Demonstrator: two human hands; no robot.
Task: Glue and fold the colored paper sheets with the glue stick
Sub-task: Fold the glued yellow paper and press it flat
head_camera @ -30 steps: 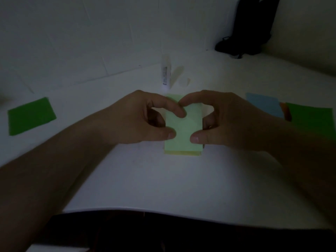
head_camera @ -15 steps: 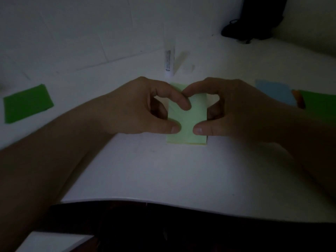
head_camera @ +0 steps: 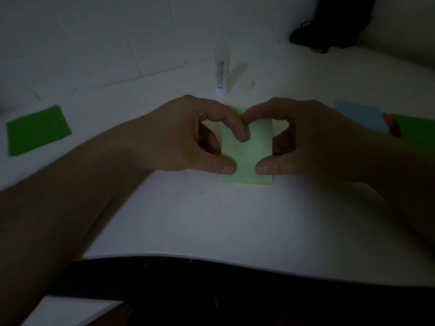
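Head cam is pretty dark, but both hands sit on the folded light green paper point(head_camera: 247, 158) in the middle of the table point(head_camera: 211, 220), left hand point(head_camera: 188, 137) and right hand point(head_camera: 313, 137) each curled with thumb and forefinger pressing on it from either side. Compared with a second ago the thumbs have slid closer together across the near end, so my guess is the fold's being pressed flat and the glue is setting. The glue stick point(head_camera: 222, 69) stands just behind the paper with its cap point(head_camera: 247, 84) off beside it, so more sheets probably follow
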